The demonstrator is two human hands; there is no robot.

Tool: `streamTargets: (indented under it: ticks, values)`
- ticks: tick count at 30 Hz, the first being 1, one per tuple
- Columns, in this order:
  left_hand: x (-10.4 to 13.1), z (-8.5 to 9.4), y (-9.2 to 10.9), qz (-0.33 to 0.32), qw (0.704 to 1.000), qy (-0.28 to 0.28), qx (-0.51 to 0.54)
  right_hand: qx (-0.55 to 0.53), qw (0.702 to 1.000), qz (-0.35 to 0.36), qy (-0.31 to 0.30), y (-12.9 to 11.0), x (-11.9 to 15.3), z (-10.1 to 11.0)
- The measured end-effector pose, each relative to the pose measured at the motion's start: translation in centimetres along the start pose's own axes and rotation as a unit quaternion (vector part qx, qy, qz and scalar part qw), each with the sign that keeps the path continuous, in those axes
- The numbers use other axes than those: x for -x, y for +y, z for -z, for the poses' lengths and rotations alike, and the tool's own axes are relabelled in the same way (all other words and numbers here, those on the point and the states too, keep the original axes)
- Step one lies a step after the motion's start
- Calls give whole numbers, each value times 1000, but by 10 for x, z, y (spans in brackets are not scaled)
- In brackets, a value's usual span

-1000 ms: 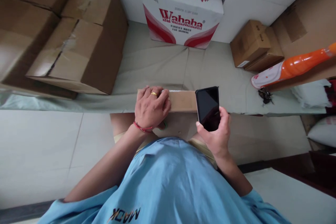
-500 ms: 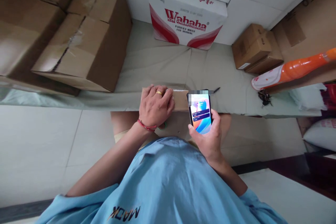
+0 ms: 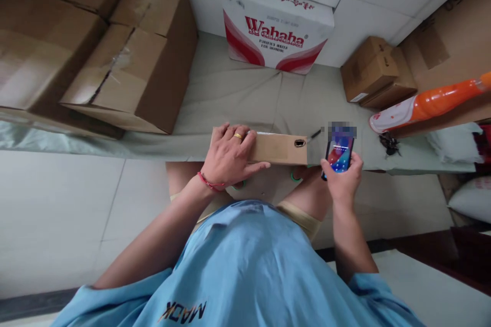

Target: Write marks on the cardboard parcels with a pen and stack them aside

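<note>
My left hand (image 3: 230,157), with a gold ring and a red string bracelet, lies flat on the left part of a small cardboard box (image 3: 278,149) at the near edge of the covered surface. Its thumb stretches to the right along the box. The box has a dark-edged hole near its right end. My right hand (image 3: 343,179) holds a phone (image 3: 339,156) upright to the right of the box, and its lit screen shows a keypad of dots. A dark pen-like item (image 3: 315,134) lies between box and phone.
Large cardboard boxes (image 3: 153,76) stand at the left, a white and red Wahaba carton (image 3: 276,30) at the back. Small boxes (image 3: 368,69), an orange bottle (image 3: 437,101) and keys (image 3: 389,144) are at the right.
My right hand has moved right with the phone, uncovering the box's right end and hole. The phone's screen has changed from a lock screen to a keypad. My left thumb has spread out.
</note>
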State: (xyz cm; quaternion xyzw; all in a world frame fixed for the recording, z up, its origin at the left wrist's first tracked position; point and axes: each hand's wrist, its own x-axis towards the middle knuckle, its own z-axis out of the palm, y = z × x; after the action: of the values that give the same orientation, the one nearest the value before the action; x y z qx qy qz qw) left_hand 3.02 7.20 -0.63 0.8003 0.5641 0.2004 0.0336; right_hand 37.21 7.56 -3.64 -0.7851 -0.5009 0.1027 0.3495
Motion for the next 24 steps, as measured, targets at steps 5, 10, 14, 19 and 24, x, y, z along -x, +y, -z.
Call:
streamTargets:
  ticks: [5,10,14,19,24]
  values:
    - [-1,3,-1,5,999,-26,18,129,985,-111,-15,58,-66,-1]
    - [-2,5,0,8,999,-44,14,161,976,-140,-37,73,-95,-3]
    - [-5,7,4,35,998,-57,-17,176,974,-134,-53,68,-109,-11]
    - [-8,15,10,121,990,-67,-41,201,970,-116,-68,65,-121,-17]
    - [-6,29,8,242,961,23,135,138,988,-23,-58,51,-104,-6]
